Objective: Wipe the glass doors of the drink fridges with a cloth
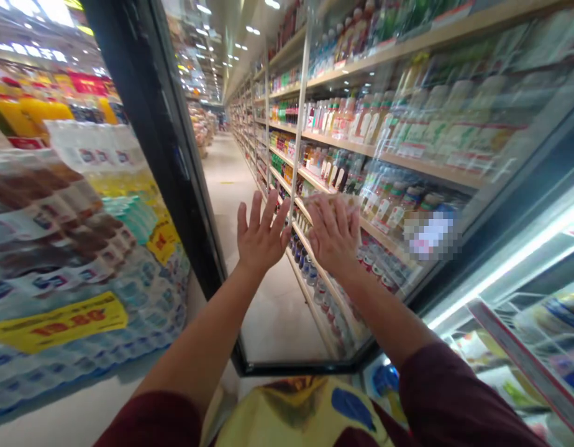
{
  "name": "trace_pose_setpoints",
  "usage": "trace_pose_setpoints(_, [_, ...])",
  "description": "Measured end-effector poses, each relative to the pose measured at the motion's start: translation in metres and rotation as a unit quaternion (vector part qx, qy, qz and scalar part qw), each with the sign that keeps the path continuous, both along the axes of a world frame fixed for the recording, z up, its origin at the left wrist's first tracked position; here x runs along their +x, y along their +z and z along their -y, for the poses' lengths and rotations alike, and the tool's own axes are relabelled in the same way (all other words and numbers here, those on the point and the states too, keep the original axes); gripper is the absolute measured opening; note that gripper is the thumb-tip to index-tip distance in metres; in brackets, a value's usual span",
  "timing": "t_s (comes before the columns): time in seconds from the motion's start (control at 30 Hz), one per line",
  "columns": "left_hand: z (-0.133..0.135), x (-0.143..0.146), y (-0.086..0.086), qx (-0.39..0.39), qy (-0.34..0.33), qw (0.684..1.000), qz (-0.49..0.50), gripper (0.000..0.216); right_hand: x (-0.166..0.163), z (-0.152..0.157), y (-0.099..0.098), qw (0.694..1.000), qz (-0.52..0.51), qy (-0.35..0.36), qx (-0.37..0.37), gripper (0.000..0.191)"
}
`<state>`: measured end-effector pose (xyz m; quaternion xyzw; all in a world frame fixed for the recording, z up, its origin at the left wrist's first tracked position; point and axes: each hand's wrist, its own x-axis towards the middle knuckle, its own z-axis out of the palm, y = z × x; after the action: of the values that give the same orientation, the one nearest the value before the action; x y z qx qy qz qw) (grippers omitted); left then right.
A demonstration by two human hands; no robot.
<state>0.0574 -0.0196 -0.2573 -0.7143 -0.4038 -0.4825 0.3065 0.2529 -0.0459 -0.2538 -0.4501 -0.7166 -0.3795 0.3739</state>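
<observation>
An open glass cooler door (145, 93) with a black frame stands in front of me. My left hand (263, 239) is spread flat against the glass, with nothing in it. Beside it on the right, my right hand (333, 233) presses a pale cloth (356, 217) to the pane. Parts of the cloth show past the fingertips and along the hand's right side; the rest is hidden under the palm. Both arms reach forward, the hands a short distance apart at about the same height.
Shelves of bottles (343, 118) and an aisle floor (226, 161) show in the pane. Stacked bottle packs (49, 236) with a yellow price sign (58, 320) stand left. The lit cooler with wire racks (524, 366) holding packaged goods is at lower right.
</observation>
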Motion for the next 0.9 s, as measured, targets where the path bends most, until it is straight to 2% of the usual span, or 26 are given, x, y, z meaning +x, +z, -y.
trace_pose_setpoints(0.07, [-0.002,0.000,0.000,-0.013,-0.005,1.000,0.010,0.059,0.004,0.004,-0.042,1.000,0.010,-0.004,0.003,0.061])
trace_pose_setpoints(0.13, [-0.003,0.000,0.000,-0.013,-0.006,1.000,0.015,0.058,0.005,0.007,-0.078,0.998,0.056,0.030,-0.007,0.055])
trace_pose_setpoints(0.2, [-0.004,0.000,-0.001,-0.004,-0.001,1.000,0.011,0.057,0.006,0.009,-0.098,0.992,0.105,0.068,-0.016,0.050])
trace_pose_setpoints(0.23, [-0.005,0.000,-0.001,0.003,0.001,1.000,0.007,0.057,0.008,0.009,-0.099,0.989,0.124,0.078,-0.016,0.050])
trace_pose_setpoints(0.27, [-0.005,-0.001,-0.001,0.009,0.004,1.000,0.003,0.058,0.010,0.008,-0.093,0.988,0.135,0.078,-0.009,0.050])
trace_pose_setpoints(0.33, [-0.007,-0.001,-0.001,0.024,0.008,1.000,-0.005,0.059,0.016,0.004,-0.065,0.991,0.122,0.053,0.025,0.052])
trace_pose_setpoints(0.43, [-0.009,-0.002,-0.002,0.046,0.007,0.999,-0.011,0.060,0.027,-0.003,0.000,0.994,0.026,-0.007,0.102,0.056])
trace_pose_setpoints(0.5, [-0.010,-0.002,-0.002,0.055,0.007,0.998,-0.013,0.060,0.031,-0.006,0.040,0.991,-0.037,-0.045,0.119,0.056])
trace_pose_setpoints(0.57, [-0.010,-0.002,-0.002,0.063,0.013,0.998,-0.021,0.062,0.030,-0.007,0.060,0.986,-0.076,-0.074,0.128,0.056])
trace_pose_setpoints(0.6, [-0.009,-0.002,-0.002,0.070,0.016,0.997,-0.025,0.064,0.029,-0.007,0.061,0.985,-0.084,-0.081,0.130,0.056])
trace_pose_setpoints(0.67, [-0.008,-0.002,-0.001,0.082,0.020,0.996,-0.030,0.067,0.022,-0.006,0.043,0.985,-0.083,-0.083,0.129,0.057])
trace_pose_setpoints(0.77, [-0.007,-0.002,-0.001,0.079,0.014,0.996,-0.026,0.067,0.013,-0.002,-0.017,0.992,-0.051,-0.065,0.097,0.057])
trace_pose_setpoints(0.83, [-0.008,-0.002,-0.002,0.068,0.008,0.997,-0.020,0.064,0.013,0.001,-0.057,0.998,0.007,-0.023,0.064,0.055])
trace_pose_setpoints(0.9, [-0.009,-0.003,-0.002,0.051,0.002,0.999,-0.016,0.061,0.018,0.003,-0.078,0.997,0.065,0.019,0.041,0.053])
